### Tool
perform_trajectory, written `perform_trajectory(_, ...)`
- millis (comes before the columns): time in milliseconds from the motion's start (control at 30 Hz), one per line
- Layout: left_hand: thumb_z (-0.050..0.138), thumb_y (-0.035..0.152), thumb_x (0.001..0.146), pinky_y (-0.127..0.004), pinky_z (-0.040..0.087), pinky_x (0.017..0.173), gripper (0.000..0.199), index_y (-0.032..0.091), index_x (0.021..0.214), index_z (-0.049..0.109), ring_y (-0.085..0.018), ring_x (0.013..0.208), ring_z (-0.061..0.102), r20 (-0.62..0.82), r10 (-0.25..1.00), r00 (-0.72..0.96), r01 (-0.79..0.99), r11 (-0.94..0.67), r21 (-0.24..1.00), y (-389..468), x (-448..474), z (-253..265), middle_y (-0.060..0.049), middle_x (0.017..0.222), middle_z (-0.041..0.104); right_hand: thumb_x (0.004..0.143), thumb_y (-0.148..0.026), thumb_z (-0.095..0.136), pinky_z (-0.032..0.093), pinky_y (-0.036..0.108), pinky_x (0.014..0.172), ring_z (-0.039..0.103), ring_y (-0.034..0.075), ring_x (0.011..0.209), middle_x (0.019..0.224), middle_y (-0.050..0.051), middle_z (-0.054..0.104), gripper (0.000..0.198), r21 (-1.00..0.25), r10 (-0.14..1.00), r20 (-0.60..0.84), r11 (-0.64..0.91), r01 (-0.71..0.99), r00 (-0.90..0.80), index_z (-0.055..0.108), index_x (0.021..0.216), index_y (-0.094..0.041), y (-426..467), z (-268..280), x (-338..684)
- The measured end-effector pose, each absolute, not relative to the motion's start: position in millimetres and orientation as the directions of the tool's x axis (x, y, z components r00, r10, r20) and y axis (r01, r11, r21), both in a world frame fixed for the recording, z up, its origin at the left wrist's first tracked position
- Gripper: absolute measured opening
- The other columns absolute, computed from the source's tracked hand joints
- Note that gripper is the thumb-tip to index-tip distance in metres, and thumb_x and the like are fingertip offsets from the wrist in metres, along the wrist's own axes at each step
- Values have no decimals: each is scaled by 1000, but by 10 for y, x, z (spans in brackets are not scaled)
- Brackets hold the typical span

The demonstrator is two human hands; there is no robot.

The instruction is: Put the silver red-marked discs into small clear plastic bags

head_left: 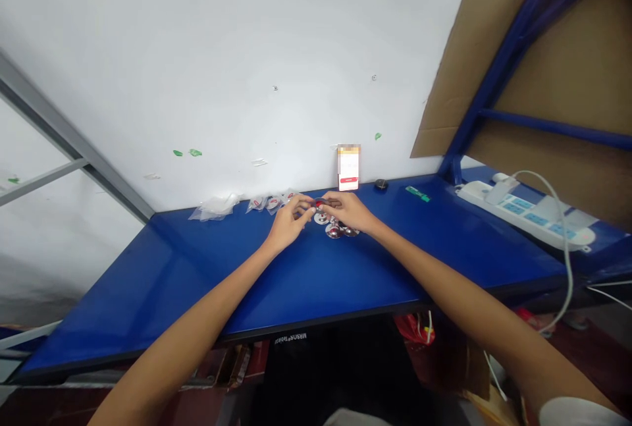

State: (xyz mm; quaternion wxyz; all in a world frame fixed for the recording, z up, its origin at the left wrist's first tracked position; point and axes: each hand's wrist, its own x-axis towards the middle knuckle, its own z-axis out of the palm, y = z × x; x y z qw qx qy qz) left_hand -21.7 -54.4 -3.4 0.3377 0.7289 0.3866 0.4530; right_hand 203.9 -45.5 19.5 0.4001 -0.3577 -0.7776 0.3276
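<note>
Above the middle of the blue table, my left hand (289,220) and my right hand (351,211) meet at a small round piece with a dark rim and some red (318,203). Both hands pinch it between thumb and fingers; its exact kind is too small to make out. Just below the fingers lie several shiny round metal pieces (334,232), partly covered by my right hand. Behind my left hand, small clear bags holding round white pieces with red marks (257,203) lie by the wall.
A pile of clear plastic bags (216,207) lies at the back left of the blue table (172,274). A lit phone (349,169) leans on the wall, with a small black object (381,184) beside it. A white power strip (526,214) with a cable is at right.
</note>
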Motion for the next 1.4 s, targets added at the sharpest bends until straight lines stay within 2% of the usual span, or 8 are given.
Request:
perform_trajectory(233, 73, 52, 97, -24, 53, 53, 35, 18, 103, 69, -18, 73, 70, 398, 871, 289, 143, -450, 881, -544, -261, 46, -5, 84, 71, 95, -68, 67, 58, 34, 71, 73, 23, 75, 81, 9, 78, 55, -974, 827, 189, 225, 5, -529, 77, 97, -14, -512, 286, 2045)
perform_trajectory(333, 75, 54, 95, -25, 53, 53, 38, 18, 103, 69, -18, 73, 69, 383, 875, 297, 135, -436, 890, -560, -261, 94, -6, 85, 71, 89, -68, 77, 60, 35, 77, 75, 23, 80, 86, 10, 80, 54, -979, 811, 192, 201, -46, -553, 78, 99, -15, -498, 290, 2068)
perform_trajectory(533, 75, 57, 94, -26, 54, 56, 40, 17, 102, 70, -18, 71, 68, 363, 867, 340, 154, -432, 889, -614, -236, 141, -5, 82, 70, 92, -58, 77, 59, 33, 75, 73, 20, 76, 83, 6, 78, 42, -939, 808, 224, 329, 101, -545, 78, 100, -17, -478, 299, 2122)
perform_trajectory(800, 68, 49, 100, -28, 60, 61, 38, 19, 122, 68, -19, 81, 73, 341, 859, 382, 213, -441, 872, -605, -254, 117, -9, 103, 75, 96, -31, 62, 51, 28, 74, 68, 19, 80, 92, 5, 77, 16, -651, 747, 369, 632, 419, -553, 73, 99, -19, -312, 460, 2524)
perform_trajectory(933, 64, 41, 100, -27, 59, 60, 30, 20, 122, 68, -18, 79, 73, 384, 869, 311, 331, -478, 814, -563, -355, 148, -9, 106, 76, 87, -29, 66, 49, 29, 72, 67, 19, 77, 85, 5, 77, 16, -600, 844, 303, 529, 600, -442, 76, 91, -17, -137, 540, 3039)
perform_trajectory(1033, 60, 33, 99, -28, 59, 64, 25, 21, 120, 68, -17, 80, 73, 405, 864, 299, 383, -497, 779, -517, -417, 137, -8, 107, 77, 82, -29, 69, 49, 29, 70, 70, 20, 75, 80, 5, 78, 17, -570, 914, 109, 380, 728, -392, 79, 88, -17, -56, 557, 3353)
perform_trajectory(1200, 59, 29, 98, -33, 59, 74, 21, 22, 113, 71, -20, 86, 74, 437, 855, 280, 525, -517, 676, -415, -475, 43, -6, 104, 79, 77, -30, 73, 49, 29, 67, 72, 21, 71, 76, 4, 79, 14, -536, 898, -125, 297, 791, -422, 81, 82, -20, -16, 479, 3451)
perform_trajectory(1400, 60, 28, 96, -39, 57, 86, 19, 22, 109, 73, -25, 90, 73, 480, 849, 222, 721, -474, 505, -226, -743, 43, -7, 102, 80, 78, -45, 79, 44, 29, 60, 66, 19, 64, 70, 4, 76, 25, -496, 891, -174, 289, 819, -420, 74, 75, -21, -16, 404, 3344)
